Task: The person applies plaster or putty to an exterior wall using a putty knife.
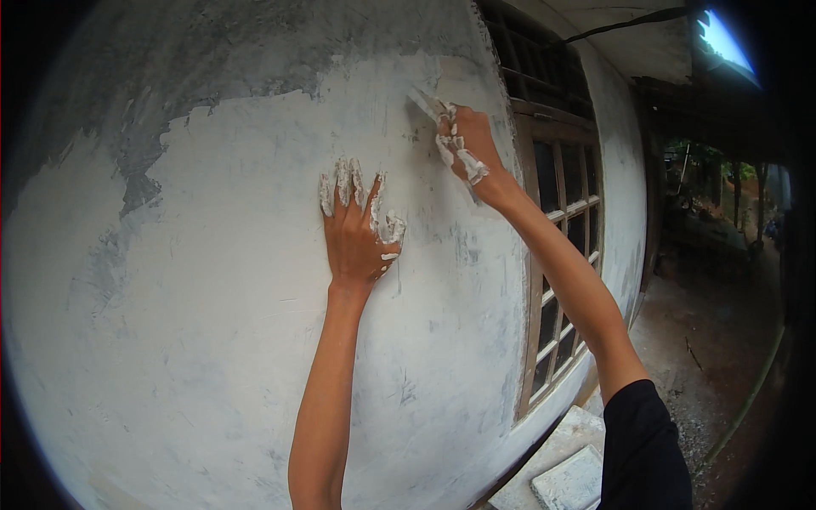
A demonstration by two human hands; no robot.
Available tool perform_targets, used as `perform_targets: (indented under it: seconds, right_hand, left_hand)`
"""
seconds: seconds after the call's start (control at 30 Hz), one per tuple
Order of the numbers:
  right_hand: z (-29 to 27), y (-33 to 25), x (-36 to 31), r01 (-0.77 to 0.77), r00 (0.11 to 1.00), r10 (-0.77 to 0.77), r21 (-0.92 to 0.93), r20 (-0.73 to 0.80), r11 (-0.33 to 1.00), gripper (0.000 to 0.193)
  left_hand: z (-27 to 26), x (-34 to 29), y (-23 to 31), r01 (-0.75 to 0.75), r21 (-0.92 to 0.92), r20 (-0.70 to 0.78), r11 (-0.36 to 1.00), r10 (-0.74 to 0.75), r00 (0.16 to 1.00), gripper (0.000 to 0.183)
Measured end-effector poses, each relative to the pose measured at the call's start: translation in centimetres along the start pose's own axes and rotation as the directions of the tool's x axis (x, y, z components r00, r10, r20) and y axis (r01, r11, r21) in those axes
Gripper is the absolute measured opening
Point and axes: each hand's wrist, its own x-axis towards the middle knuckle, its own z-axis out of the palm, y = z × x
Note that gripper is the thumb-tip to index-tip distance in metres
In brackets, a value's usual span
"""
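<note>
Fingers spread and coated in thick white putty, my left hand (355, 234) rests with its palm toward the wall (229, 263), at the middle of the view. Higher up and to the right, my right hand (474, 149) is closed around a putty knife, its thin blade (424, 104) slanting up and left against the wall. The handle is mostly hidden in the grip. White putty also clings to the fingers of this hand. A pale skim coat covers much of the wall, patchy and streaked with grey, while the upper left is darker bare grey (246, 51).
A wooden-framed window (565, 212) with small panes stands just right of my right hand. Below it lie pale slabs (569, 480) at the wall's foot. Farther right are a dirt path (680, 340) and a dark sheltered area. A dark cable (629, 23) hangs under the eave.
</note>
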Motion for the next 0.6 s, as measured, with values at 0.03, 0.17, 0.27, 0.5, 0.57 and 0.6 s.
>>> perform_targets:
  seconds: [0.03, 0.17, 0.27, 0.5, 0.57, 0.6]
  right_hand:
    - [-1.9, 1.5, 1.1, 0.023, 0.998, -0.025, -0.042, -0.056, 0.999, 0.016]
    - [-3.3, 12.8, 6.7, -0.008, 0.968, -0.064, -0.281, -0.244, 0.960, 0.010]
    - [-1.9, 16.8, 8.6, 0.171, 0.985, -0.125, -0.676, 0.116, 0.717, 0.011]
    - [4.0, 2.1, -5.0, 0.020, 0.992, -0.018, -0.013, 0.127, 1.000, 0.030]
    - [1.3, 1.0, -6.0, 0.105, 0.990, -0.117, 0.145, 0.083, 0.984, 0.029]
    - [-0.4, 0.8, -5.0, 0.069, 0.997, -0.073, 0.129, 0.028, 0.989, 0.025]
  left_hand:
    - [0.0, 0.1, 0.2, 0.002, -0.004, 0.002, 1.000, -0.002, 1.000, 0.082]
    - [0.3, 0.5, 1.1, 0.001, -0.036, 0.026, 0.999, 0.000, 1.000, 0.079]
    - [0.8, 0.4, 1.1, -0.012, -0.043, -0.018, 0.999, 0.011, 1.000, 0.083]
    - [0.1, -0.3, 0.2, 0.028, -0.017, 0.040, 0.999, -0.027, 0.999, 0.098]
    - [0.1, -0.2, 0.1, 0.017, -0.003, 0.026, 1.000, -0.016, 1.000, 0.101]
    - [0.1, -0.1, -0.1, 0.017, 0.002, 0.026, 1.000, -0.017, 1.000, 0.101]
